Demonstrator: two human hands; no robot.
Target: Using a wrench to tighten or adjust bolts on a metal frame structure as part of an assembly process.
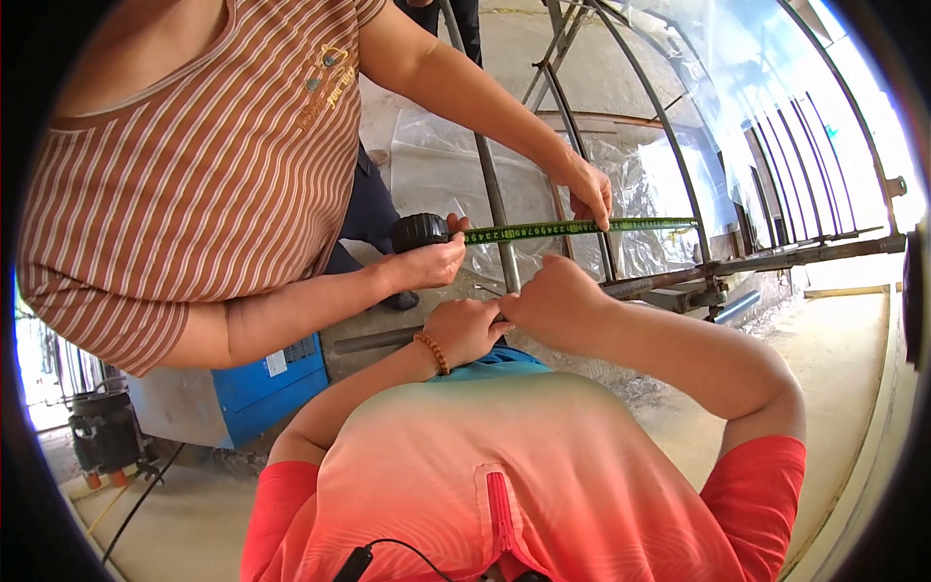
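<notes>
Orange shirt (465, 436) sits nearest; left hand (460, 332) and right hand (557, 303) meet at a metal pipe (493, 192), whether clamped on it I cannot tell; a co-worker (199, 194) holds the tape measure (420, 232) across it; a knocked pipe could shift the tape measure.
</notes>
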